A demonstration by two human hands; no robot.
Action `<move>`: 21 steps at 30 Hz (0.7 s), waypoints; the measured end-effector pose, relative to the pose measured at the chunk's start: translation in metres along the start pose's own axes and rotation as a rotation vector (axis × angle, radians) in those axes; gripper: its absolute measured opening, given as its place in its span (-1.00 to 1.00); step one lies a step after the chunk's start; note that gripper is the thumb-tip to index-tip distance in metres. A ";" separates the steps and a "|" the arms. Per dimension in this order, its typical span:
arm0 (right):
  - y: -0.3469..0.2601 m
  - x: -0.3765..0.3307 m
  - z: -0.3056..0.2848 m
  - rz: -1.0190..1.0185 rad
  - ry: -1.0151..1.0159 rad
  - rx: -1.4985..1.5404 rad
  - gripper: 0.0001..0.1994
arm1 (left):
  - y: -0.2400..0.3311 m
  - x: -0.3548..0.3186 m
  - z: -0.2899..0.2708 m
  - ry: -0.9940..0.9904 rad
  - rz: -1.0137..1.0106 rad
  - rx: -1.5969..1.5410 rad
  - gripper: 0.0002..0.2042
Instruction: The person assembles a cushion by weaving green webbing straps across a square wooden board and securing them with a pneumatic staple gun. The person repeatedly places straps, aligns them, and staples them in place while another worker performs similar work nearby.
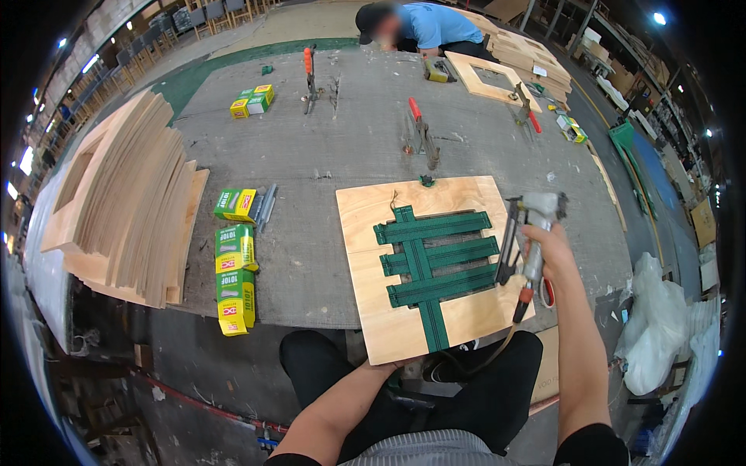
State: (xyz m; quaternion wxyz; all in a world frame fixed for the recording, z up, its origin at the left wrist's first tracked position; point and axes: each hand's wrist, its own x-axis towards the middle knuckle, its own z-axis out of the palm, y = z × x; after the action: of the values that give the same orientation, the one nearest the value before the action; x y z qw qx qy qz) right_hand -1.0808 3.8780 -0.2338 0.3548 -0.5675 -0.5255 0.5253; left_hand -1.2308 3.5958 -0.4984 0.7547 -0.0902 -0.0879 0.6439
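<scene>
A stack of curved plywood sheets (pixel 128 194) lies at nine o'clock on the grey worktop (pixel 326 132); yellow-green staple boxes (pixel 235 268) sit beside it; red-handled clamps (pixel 420 132) stand toward twelve; a person in blue (pixel 423 27) bends over a wooden frame (pixel 489 78) at one o'clock.

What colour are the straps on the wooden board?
The straps are dark green, woven crosswise, seen in the head view.

We wear black trousers (pixel 474 388), a grey ribbed top (pixel 423 450), and short dark sleeves (pixel 594 446); our forearms are bare.
</scene>
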 end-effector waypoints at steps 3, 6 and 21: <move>-0.010 -0.068 -0.022 0.095 -0.132 0.086 -0.77 | -0.006 0.004 -0.002 -0.016 -0.012 -0.032 -0.38; 0.020 -0.131 -0.019 0.136 -0.243 -0.025 -0.75 | -0.010 0.008 -0.003 -0.023 -0.030 -0.058 -0.37; 0.067 -0.179 0.019 0.224 -0.553 -0.286 -0.77 | -0.010 0.013 0.003 -0.068 -0.060 -0.219 -0.32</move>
State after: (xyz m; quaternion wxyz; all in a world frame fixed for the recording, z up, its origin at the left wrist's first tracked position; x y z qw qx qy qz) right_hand -1.0658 3.6886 -0.2618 0.0554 -0.5017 -0.6045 0.6162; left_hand -1.2204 3.6068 -0.4930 0.7558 -0.1478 -0.1860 0.6102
